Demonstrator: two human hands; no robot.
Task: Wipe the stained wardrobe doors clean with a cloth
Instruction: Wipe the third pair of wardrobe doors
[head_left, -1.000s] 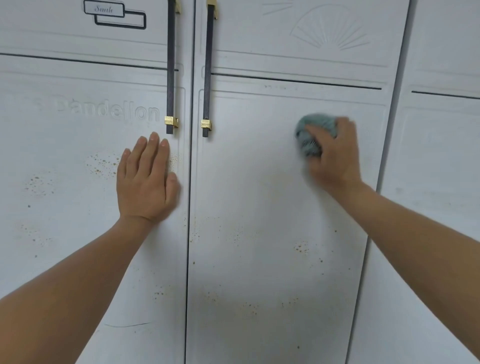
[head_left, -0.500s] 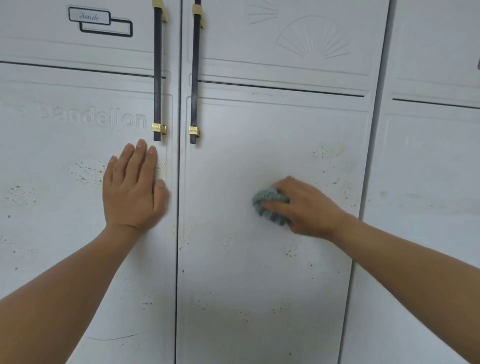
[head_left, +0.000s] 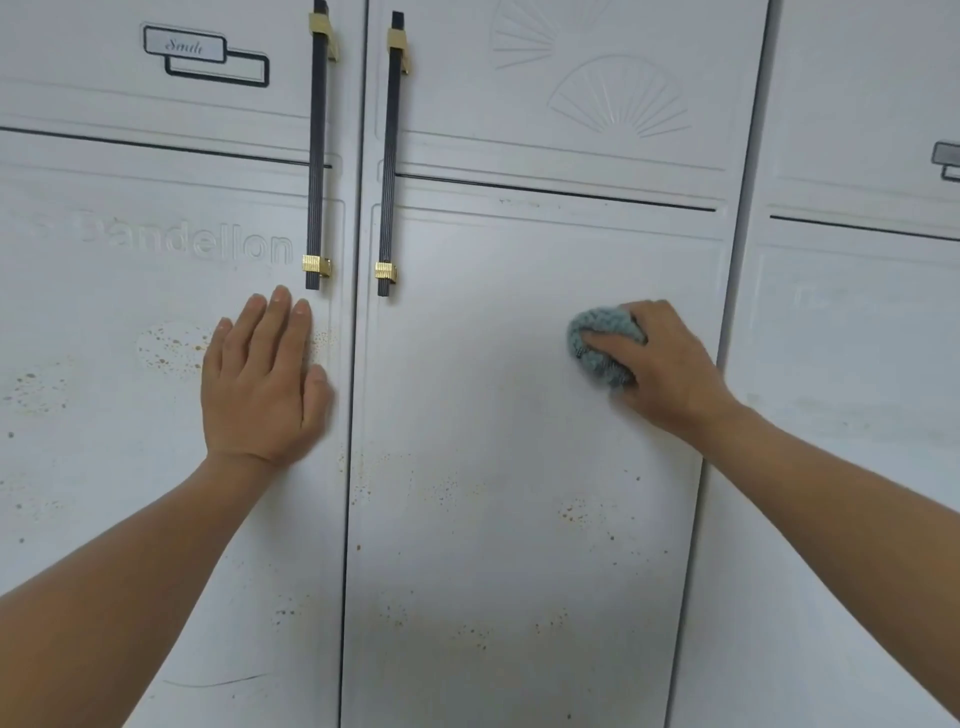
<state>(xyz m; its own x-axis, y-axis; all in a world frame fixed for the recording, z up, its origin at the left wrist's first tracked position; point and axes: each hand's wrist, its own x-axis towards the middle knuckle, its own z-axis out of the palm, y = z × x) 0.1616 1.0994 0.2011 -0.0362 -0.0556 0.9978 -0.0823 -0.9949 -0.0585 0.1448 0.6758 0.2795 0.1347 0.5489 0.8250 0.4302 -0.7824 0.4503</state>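
The right hand (head_left: 670, 364) grips a cloth (head_left: 597, 345) at three o'clock on the door (head_left: 519, 415); the left hand (head_left: 260, 384) presses flat, fingers straight, at nine.

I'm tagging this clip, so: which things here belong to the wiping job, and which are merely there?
Job: cloth, gripped by the right hand; left hand, flat on the left door; middle door; brown specks.
Merely there: left handle; right handle; name plate; fan pattern.
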